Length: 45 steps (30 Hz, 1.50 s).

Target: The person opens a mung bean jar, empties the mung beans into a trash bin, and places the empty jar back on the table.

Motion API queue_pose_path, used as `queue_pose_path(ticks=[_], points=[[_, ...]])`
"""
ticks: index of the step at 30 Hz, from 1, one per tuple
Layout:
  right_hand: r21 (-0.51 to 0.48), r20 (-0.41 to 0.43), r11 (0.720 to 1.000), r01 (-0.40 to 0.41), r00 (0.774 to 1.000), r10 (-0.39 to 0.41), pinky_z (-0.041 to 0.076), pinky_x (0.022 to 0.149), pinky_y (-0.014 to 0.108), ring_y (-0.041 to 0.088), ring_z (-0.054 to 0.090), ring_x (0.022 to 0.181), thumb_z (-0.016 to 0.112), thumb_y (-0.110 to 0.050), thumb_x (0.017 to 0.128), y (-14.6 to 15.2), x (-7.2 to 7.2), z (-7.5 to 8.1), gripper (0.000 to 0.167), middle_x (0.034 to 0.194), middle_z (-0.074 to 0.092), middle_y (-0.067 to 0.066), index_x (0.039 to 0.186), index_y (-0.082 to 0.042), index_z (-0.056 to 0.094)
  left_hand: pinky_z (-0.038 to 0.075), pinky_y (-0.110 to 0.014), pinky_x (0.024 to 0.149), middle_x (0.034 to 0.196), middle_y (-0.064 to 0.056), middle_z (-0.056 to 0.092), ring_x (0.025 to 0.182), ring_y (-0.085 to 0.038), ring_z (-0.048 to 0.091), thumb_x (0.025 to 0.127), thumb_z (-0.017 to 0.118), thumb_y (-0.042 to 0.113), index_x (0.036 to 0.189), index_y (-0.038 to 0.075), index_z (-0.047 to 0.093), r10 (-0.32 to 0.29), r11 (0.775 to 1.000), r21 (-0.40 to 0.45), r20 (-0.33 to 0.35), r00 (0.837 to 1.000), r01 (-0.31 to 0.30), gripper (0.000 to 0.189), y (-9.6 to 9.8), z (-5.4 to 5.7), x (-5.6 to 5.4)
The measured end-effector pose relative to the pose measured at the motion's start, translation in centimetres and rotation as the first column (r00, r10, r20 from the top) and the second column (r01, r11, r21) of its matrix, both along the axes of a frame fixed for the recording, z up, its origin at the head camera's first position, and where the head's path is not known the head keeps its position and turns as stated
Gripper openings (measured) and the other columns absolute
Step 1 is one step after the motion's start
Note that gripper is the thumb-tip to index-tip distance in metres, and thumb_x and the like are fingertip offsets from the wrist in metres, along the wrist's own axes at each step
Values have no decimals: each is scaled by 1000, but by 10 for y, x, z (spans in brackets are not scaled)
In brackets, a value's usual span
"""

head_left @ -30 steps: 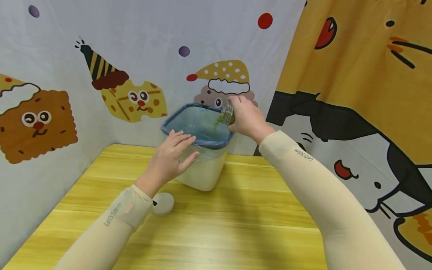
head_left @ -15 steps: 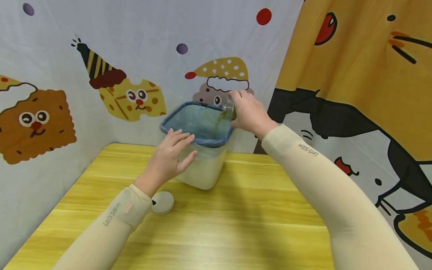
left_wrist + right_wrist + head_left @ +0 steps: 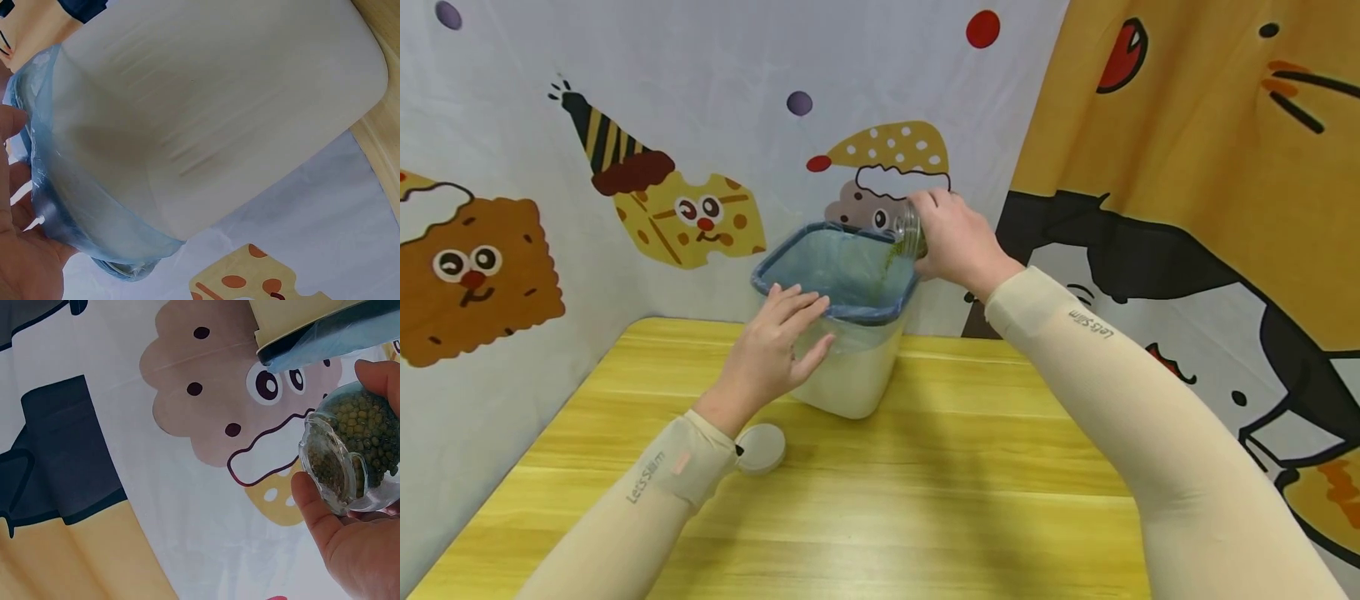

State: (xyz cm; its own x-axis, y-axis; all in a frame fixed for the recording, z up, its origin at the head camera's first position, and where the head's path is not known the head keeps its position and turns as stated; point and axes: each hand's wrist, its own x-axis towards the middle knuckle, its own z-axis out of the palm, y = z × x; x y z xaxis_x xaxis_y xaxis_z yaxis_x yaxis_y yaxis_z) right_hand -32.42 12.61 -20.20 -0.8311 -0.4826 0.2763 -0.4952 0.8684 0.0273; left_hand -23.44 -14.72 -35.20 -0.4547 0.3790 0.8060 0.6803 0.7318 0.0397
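Observation:
My right hand [image 3: 958, 240] grips a small glass jar [image 3: 912, 232], tipped on its side over the right rim of a white bin [image 3: 850, 385]. Green mung beans [image 3: 362, 428] fill part of the jar in the right wrist view. A thin stream of them drops from its mouth into the blue plastic bag [image 3: 823, 262] lining the bin. On the near left, my left hand [image 3: 762, 350] has its fingers stretched out at the bin's rim. The left wrist view has its fingers [image 3: 17, 178] right at the folded-over bag edge. The bin's bottom inside is hidden.
A round white lid [image 3: 762, 448] lies on the yellow wood-grain table [image 3: 880, 517], beside my left wrist. Behind the table hangs a white cloth [image 3: 700, 75] with cartoon food prints, and an orange printed curtain [image 3: 1195, 125] is at the right.
Beans keep falling from the tilted jar, and the stream looks thinner now. The head view has shifted slightly. My left hand stays at the rim.

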Motion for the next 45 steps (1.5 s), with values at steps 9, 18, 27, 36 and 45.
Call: queue_pose_path(ticks=[9,18,27,36,45], points=[[28,-21,1000,-9,1000,9,51,114,56,43,46,147,89,-20,88,0,0,2,91,161,45,21,161,-5,38,42,-67,120,133,-25,69,134,-49,62,91,86,20,137,-2,70,-3,1000,-9,-8,1000,3,54,-1,0,0],[41,-41,999,-18,999,20,52,112,55,43,47,143,91,-20,87,-1,1,1,92,161,45,21,161,-6,39,42,-67,120,133,-25,69,134,-49,62,91,86,20,137,-2,69,-3,1000,-12,-8,1000,2,54,0,-1,0],[76,-96,996,-48,994,55,52,114,55,43,48,144,92,-18,84,-2,1,2,92,159,46,22,160,-6,41,41,-67,121,134,-25,69,134,-49,62,90,86,19,137,-2,70,-4,1000,1,-4,1000,4,53,0,-2,0],[85,-123,993,-77,989,87,54,109,55,43,51,138,94,-17,82,-2,1,1,93,155,49,22,158,-5,42,41,-67,121,134,-24,69,135,-49,61,90,86,18,137,-2,69,-12,1000,-1,-11,1000,12,54,-1,-3,-2],[116,-165,989,-95,980,114,54,109,56,44,52,137,96,-18,80,-4,1,2,93,154,51,23,156,-5,45,41,-69,120,134,-25,69,135,-50,61,90,86,17,137,-2,69,-20,1000,6,-12,1000,20,54,-1,-3,-2]])
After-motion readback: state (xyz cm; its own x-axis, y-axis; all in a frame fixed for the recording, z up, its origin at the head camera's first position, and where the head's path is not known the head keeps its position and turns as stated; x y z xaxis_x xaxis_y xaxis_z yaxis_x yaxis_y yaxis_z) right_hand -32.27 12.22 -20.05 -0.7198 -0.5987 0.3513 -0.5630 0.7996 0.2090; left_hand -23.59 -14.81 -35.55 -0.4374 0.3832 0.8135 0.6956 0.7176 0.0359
